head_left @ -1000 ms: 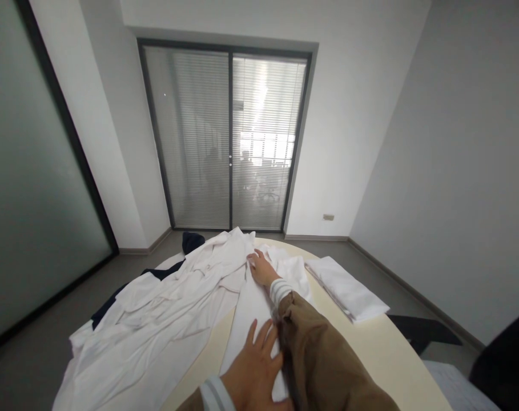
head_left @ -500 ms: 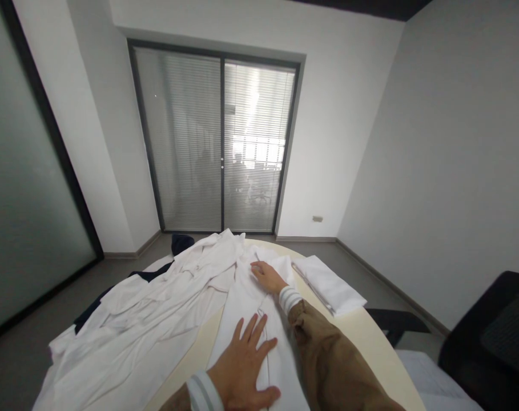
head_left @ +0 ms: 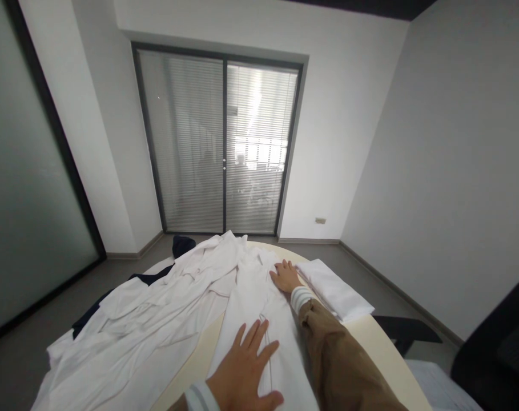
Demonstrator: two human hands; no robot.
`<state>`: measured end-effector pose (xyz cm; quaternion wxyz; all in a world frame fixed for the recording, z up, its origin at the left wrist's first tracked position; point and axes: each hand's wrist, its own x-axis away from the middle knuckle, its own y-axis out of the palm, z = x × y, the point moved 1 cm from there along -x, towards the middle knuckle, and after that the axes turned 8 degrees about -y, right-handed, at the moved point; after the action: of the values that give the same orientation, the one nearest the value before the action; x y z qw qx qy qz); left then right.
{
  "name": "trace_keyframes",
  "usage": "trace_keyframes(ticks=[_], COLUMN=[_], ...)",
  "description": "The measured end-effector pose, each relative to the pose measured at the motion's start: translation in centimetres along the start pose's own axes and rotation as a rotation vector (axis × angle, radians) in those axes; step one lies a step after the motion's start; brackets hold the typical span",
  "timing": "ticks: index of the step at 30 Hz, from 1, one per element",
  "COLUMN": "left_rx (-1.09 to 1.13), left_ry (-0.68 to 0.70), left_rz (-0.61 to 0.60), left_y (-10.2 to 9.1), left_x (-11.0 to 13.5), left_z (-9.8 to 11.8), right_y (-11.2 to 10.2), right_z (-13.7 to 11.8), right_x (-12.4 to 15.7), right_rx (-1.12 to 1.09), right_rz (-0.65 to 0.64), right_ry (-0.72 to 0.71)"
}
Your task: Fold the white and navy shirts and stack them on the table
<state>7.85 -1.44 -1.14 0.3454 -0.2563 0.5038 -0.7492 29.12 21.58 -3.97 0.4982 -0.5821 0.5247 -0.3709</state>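
Note:
A long white garment lies stretched out along the cream table in front of me. My left hand rests flat on its near end, fingers spread. Farther along, my right hand lies flat on the garment's right edge with its fingers stretched out, close to a folded white cloth. Neither hand holds anything. My right arm is in a brown sleeve with a striped cuff.
A heap of crumpled white garments covers the table's left side, with dark blue fabric beneath it. Glass doors with blinds stand ahead. A black chair is at the lower right.
My right hand has slid rightward across the garment toward the folded cloth. My left hand stays pressed flat on the near end. The view has shifted slightly.

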Motion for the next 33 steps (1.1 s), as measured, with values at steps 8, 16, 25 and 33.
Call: trace_keyframes(ticks=[8,16,25,33], left_rx=[0.021,0.027,-0.034,-0.061], left_ry=[0.034,0.042,-0.108,-0.109], left_rz=[-0.012,-0.010,-0.008,0.006], left_y=[0.3,-0.4,-0.3,1.3], left_x=[-0.6,-0.6,1.2,1.2], left_z=[-1.1,-1.1,1.5,2.4], right_y=[-0.3,-1.8,-8.5,-13.7], right_z=[-1.2,-2.9,-3.0,-5.8], right_x=[-3.3,-2.5,1.5,5.7], right_rx=[-0.045,-0.101,-0.117,-0.039], right_rz=[0.055,0.078,0.443,0.654], right_ry=[0.105,-0.041,-0.217,-0.302])
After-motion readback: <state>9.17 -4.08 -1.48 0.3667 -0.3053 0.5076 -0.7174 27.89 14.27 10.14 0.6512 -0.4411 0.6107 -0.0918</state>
